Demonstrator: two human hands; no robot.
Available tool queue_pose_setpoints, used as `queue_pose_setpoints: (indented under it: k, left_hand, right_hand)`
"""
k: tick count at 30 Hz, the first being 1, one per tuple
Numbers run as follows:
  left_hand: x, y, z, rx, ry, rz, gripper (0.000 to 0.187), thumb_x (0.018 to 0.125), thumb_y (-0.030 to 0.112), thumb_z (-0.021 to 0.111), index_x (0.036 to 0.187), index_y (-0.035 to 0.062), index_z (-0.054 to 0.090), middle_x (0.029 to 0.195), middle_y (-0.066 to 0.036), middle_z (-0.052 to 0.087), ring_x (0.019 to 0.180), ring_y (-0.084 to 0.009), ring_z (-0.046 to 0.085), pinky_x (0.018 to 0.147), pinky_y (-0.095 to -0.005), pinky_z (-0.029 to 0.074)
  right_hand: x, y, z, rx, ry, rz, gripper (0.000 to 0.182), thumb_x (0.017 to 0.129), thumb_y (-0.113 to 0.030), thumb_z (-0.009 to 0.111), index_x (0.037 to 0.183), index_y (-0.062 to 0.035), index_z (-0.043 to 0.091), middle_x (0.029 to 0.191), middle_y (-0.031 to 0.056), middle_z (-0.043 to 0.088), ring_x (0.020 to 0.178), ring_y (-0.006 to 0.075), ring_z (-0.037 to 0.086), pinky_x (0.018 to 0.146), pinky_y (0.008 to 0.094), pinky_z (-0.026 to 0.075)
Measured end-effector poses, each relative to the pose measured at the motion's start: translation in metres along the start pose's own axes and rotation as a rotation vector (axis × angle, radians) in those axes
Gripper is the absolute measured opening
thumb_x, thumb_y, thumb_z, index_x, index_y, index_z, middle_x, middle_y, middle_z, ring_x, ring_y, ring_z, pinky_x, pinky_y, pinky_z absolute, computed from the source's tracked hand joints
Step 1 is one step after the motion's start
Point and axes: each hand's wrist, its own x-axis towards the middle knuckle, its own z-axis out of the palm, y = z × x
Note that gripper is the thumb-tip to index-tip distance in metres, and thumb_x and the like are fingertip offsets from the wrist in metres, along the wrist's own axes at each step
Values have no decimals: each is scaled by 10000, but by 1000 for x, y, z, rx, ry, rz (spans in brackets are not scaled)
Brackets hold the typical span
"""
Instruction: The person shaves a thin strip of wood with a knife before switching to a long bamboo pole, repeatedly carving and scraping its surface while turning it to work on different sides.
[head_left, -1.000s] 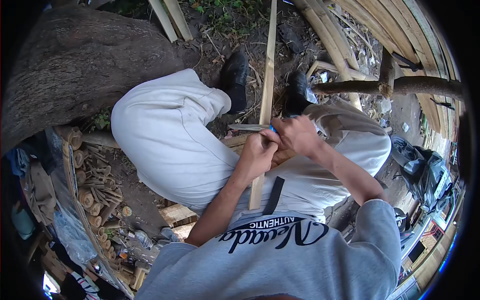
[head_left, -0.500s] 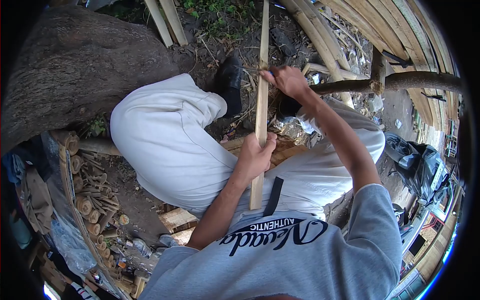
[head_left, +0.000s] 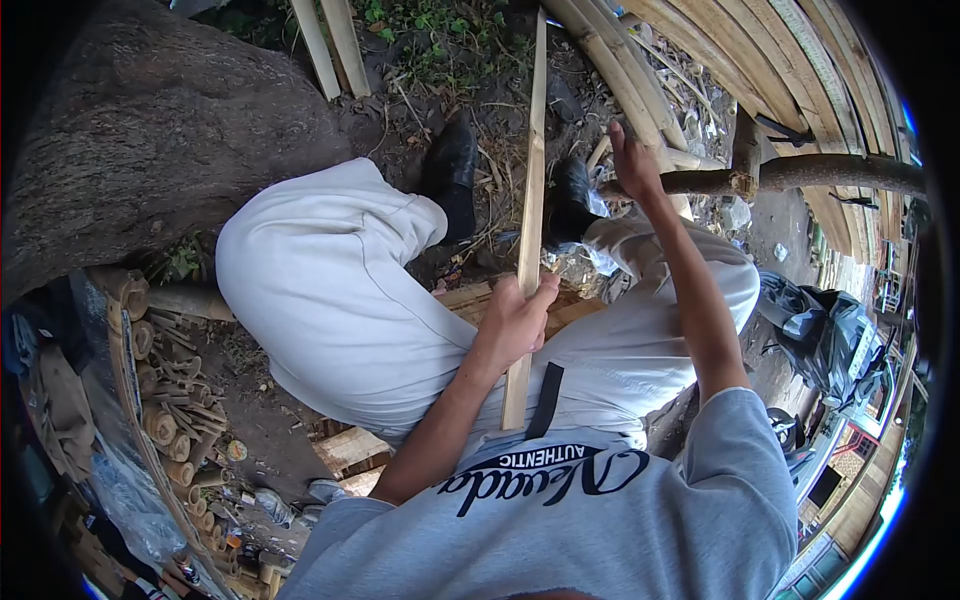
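Note:
My left hand [head_left: 515, 322] is closed around the lower part of a long, pale bamboo strip [head_left: 532, 205]. The strip's near end rests against my waist beside a dark belt end [head_left: 546, 398], and its far end points away past my shoes. My right hand [head_left: 637, 168] is off to the right of the strip, apart from it, with the thumb up and fingers curled. A thin-bladed knife showed in that hand a moment earlier; now its blade is hard to make out.
A thick tree trunk [head_left: 170, 150] lies on the left. Bamboo poles [head_left: 610, 65] and a branch [head_left: 820, 172] are at the right, below stacked bamboo slats [head_left: 780, 60]. Cut bamboo pieces [head_left: 165, 425] are piled at lower left. A black plastic-like bundle [head_left: 825, 335] sits far right.
My right hand has left the strip, moving right. Before, it held the knife across the strip's upper part. The left hand keeps its hold, and the strip has shifted slightly.

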Motion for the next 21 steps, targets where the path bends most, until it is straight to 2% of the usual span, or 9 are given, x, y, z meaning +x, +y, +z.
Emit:
queue_pose_setpoints:
  k: [2,5,6,7,10,12,15,18,21]
  left_hand:
    - [4,3,5,37,26,-2,231,992,148,511,1114,-39,570,581,49,389,410,-40,323,360,-244,297]
    - [8,-6,4,115,63,43,198,977,140,517,1042,-36,581,561,30,415,394,-54,356,356,-252,313]
    - [10,-9,4,153,66,99,181,969,137,520,995,-30,585,553,20,430,389,-62,379,355,-256,323]
    - [11,-8,5,157,62,94,181,969,137,520,995,-30,585,553,20,430,389,-62,379,355,-256,323]
    - [10,-10,7,225,75,116,130,952,101,519,934,-15,576,549,14,444,395,-74,421,357,-261,338]
    - [11,-17,5,235,49,205,126,938,74,524,866,-11,583,544,6,464,400,-77,444,359,-267,347]
    - [12,-22,-1,242,22,164,123,920,49,534,829,-12,589,556,-1,487,403,-79,450,369,-269,357]
    - [8,-18,2,311,30,207,129,913,43,552,805,-6,605,560,-2,495,401,-76,448,371,-266,352]
    - [10,-14,2,394,51,157,84,915,28,547,883,-12,614,609,-12,522,461,-79,482,426,-267,385]
  right_hand:
    - [-35,-53,-24,128,-203,93,600,1056,-500,295,966,3,611,823,317,630,895,526,593,791,577,465]
    - [-92,-107,-46,97,-200,-218,470,1025,-448,463,819,-47,594,608,207,586,626,450,610,567,518,482]
    - [-104,-120,-57,117,-335,-227,466,1025,-432,470,810,-31,570,640,236,558,656,462,582,598,525,449]
    - [-114,-127,-61,67,-416,-282,448,1019,-426,484,806,-40,564,621,217,566,624,447,585,567,518,450]
    - [-141,-130,-50,156,-428,-316,436,1008,-425,508,811,-40,565,601,199,572,600,435,586,546,503,453]
    - [-149,-131,-48,154,-360,-399,484,997,-479,503,785,-49,578,550,168,578,550,397,610,513,483,485]
    - [-157,-126,-43,212,-357,-423,478,993,-485,507,785,-60,577,549,157,586,518,376,609,479,461,484]
    - [-159,-126,-44,87,-264,-512,484,996,-493,493,776,-70,575,546,139,592,485,352,609,443,438,481]
    - [-153,-122,-41,-12,-347,-538,444,996,-455,517,782,-69,567,563,136,586,524,346,613,475,427,468]
